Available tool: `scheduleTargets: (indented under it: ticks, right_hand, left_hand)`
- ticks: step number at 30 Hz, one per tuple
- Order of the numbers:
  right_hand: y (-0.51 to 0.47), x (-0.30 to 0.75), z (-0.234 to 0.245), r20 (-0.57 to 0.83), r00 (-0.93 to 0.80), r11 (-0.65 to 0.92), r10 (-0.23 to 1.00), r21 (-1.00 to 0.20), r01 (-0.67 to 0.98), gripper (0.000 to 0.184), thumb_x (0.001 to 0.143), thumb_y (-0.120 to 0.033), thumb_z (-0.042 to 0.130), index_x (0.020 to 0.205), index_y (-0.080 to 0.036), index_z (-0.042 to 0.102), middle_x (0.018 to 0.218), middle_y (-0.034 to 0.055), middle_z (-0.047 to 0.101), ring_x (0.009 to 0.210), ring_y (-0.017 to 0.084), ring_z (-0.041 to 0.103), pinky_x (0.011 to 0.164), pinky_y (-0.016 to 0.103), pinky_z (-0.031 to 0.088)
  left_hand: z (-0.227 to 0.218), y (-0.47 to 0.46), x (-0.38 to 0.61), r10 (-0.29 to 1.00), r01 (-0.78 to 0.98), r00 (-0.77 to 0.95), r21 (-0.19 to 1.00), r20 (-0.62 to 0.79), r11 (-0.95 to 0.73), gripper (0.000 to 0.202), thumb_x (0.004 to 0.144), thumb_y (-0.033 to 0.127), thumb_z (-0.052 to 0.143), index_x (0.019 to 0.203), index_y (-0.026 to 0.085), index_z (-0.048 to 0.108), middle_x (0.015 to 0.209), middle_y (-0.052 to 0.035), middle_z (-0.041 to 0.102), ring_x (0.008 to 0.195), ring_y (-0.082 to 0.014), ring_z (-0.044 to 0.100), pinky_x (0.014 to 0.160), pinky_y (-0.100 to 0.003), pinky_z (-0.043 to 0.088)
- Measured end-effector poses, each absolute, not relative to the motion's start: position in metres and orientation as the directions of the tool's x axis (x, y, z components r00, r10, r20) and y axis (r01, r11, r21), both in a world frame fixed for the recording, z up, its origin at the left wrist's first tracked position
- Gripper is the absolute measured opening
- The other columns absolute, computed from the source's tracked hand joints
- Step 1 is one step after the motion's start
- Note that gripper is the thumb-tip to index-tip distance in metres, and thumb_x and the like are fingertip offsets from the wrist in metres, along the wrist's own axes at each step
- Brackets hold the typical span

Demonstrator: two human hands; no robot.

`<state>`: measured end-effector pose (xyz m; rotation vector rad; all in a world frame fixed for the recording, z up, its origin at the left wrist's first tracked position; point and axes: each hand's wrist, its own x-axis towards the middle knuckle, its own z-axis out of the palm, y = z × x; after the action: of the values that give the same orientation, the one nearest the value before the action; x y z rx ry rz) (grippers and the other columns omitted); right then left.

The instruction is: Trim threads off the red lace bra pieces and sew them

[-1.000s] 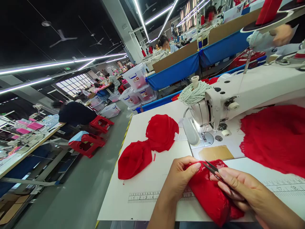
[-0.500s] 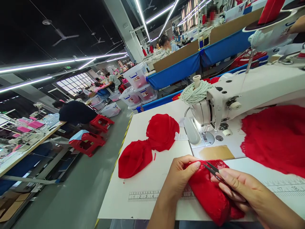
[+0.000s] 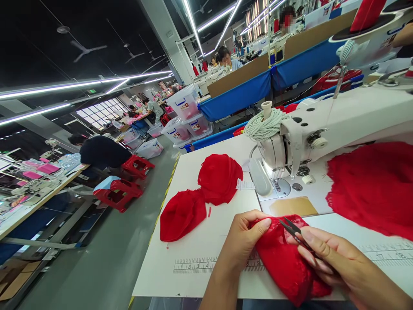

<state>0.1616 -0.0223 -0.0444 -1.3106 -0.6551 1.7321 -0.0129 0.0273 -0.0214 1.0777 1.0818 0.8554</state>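
Note:
My left hand (image 3: 247, 237) pinches the upper left edge of a red lace fabric piece (image 3: 280, 262), thumb on top. The fabric hangs over the front edge of the white table. In my right hand (image 3: 329, 254) is a pair of dark thread snips (image 3: 293, 229), their two blades slightly apart and pointing up and left over the fabric. The lower fingers of that hand rest against the red cloth. Two red cup-shaped fabric pieces, one nearer (image 3: 182, 215) and one farther (image 3: 220, 178), lie to the left on the table.
A white sewing machine (image 3: 342, 120) stands just beyond my hands, a roll of pale cord on its head. More red lace fabric (image 3: 374, 185) is heaped at the right. A printed ruler (image 3: 193, 265) runs along the table front. Red stools (image 3: 119, 193) and co-workers are farther off.
The snips have shifted slightly right, away from my left thumb. My left hand keeps its hold on the fabric in nearly the same place.

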Motion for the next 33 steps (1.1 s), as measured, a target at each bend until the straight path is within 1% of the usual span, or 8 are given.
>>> scheduleTargets:
  ticks: [4, 12, 14, 18, 23, 25, 29, 33]
  right_hand:
    - [-0.024, 0.160, -0.045, -0.535, -0.090, -0.537, 0.840, -0.797, -0.275, 0.045, 0.065, -0.068, 0.072, 0.076, -0.024, 0.074, 0.055, -0.0006, 0.059, 0.054, 0.016, 0.060, 0.050, 0.023, 0.051]
    - [-0.021, 0.160, -0.048, -0.559, -0.103, -0.567, 0.823, -0.797, -0.206, 0.047, 0.070, -0.069, 0.067, 0.082, -0.023, 0.075, 0.058, 0.0004, 0.059, 0.064, 0.019, 0.063, 0.057, 0.022, 0.053]
    - [-0.022, 0.159, -0.050, -0.575, -0.095, -0.581, 0.813, -0.785, -0.215, 0.051, 0.068, -0.071, 0.067, 0.085, -0.024, 0.076, 0.059, -0.0002, 0.058, 0.063, 0.017, 0.061, 0.057, 0.021, 0.051]
    - [-0.021, 0.158, -0.053, -0.588, -0.066, -0.587, 0.806, -0.779, -0.220, 0.051, 0.067, -0.070, 0.068, 0.088, -0.023, 0.075, 0.057, -0.0021, 0.053, 0.053, 0.014, 0.051, 0.047, 0.018, 0.042]
    - [-0.017, 0.156, -0.045, -0.543, -0.120, -0.556, 0.831, -0.806, -0.204, 0.054, 0.063, -0.072, 0.071, 0.074, -0.019, 0.070, 0.053, -0.0057, 0.043, 0.043, 0.006, 0.025, 0.039, 0.017, 0.023]
    - [-0.017, 0.157, -0.041, -0.508, -0.156, -0.531, 0.847, -0.817, -0.225, 0.055, 0.063, -0.074, 0.069, 0.071, -0.019, 0.070, 0.051, -0.0067, 0.039, 0.043, 0.005, 0.021, 0.039, 0.017, 0.019]
    - [-0.017, 0.158, -0.042, -0.467, -0.165, -0.494, 0.869, -0.832, -0.251, 0.050, 0.073, -0.068, 0.066, 0.076, -0.019, 0.071, 0.050, -0.0061, 0.040, 0.040, 0.006, 0.024, 0.036, 0.018, 0.023]
    - [-0.019, 0.161, -0.046, -0.448, -0.119, -0.463, 0.886, -0.836, -0.295, 0.047, 0.073, -0.065, 0.068, 0.082, -0.019, 0.072, 0.052, -0.0043, 0.046, 0.039, 0.008, 0.034, 0.036, 0.020, 0.033]
  left_hand:
    - [-0.022, 0.027, -0.014, 0.935, -0.053, 0.270, 0.965, -0.232, 0.255, 0.025, 0.074, 0.037, 0.074, 0.079, 0.013, 0.078, 0.073, -0.0035, 0.061, 0.070, -0.0132, 0.050, 0.064, -0.022, 0.037]
    - [-0.021, 0.027, -0.014, 0.929, -0.056, 0.290, 0.965, -0.231, 0.258, 0.025, 0.075, 0.037, 0.074, 0.081, 0.014, 0.079, 0.074, -0.0036, 0.061, 0.071, -0.0133, 0.050, 0.065, -0.022, 0.037]
    - [-0.020, 0.027, -0.014, 0.929, -0.058, 0.292, 0.965, -0.229, 0.256, 0.025, 0.075, 0.038, 0.074, 0.081, 0.014, 0.079, 0.074, -0.0035, 0.061, 0.071, -0.0132, 0.050, 0.065, -0.022, 0.037]
    - [-0.019, 0.026, -0.014, 0.924, -0.046, 0.305, 0.965, -0.231, 0.257, 0.025, 0.075, 0.038, 0.074, 0.081, 0.014, 0.079, 0.075, -0.0033, 0.061, 0.071, -0.0131, 0.050, 0.065, -0.022, 0.037]
    - [-0.019, 0.026, -0.014, 0.924, -0.040, 0.301, 0.966, -0.234, 0.257, 0.023, 0.074, 0.037, 0.075, 0.077, 0.014, 0.078, 0.073, -0.0027, 0.061, 0.071, -0.0128, 0.050, 0.066, -0.022, 0.038]
    - [-0.019, 0.026, -0.014, 0.930, -0.054, 0.277, 0.963, -0.241, 0.266, 0.024, 0.074, 0.037, 0.075, 0.077, 0.014, 0.078, 0.072, -0.0027, 0.062, 0.070, -0.0126, 0.050, 0.065, -0.022, 0.038]
    - [-0.018, 0.026, -0.013, 0.923, -0.071, 0.269, 0.951, -0.273, 0.302, 0.022, 0.068, 0.034, 0.079, 0.078, 0.014, 0.077, 0.073, -0.0035, 0.066, 0.071, -0.0141, 0.055, 0.067, -0.023, 0.041]
    - [-0.018, 0.025, -0.011, 0.927, -0.050, 0.251, 0.953, -0.278, 0.299, 0.019, 0.066, 0.030, 0.080, 0.076, 0.013, 0.077, 0.075, -0.0042, 0.067, 0.073, -0.0152, 0.058, 0.068, -0.023, 0.043]
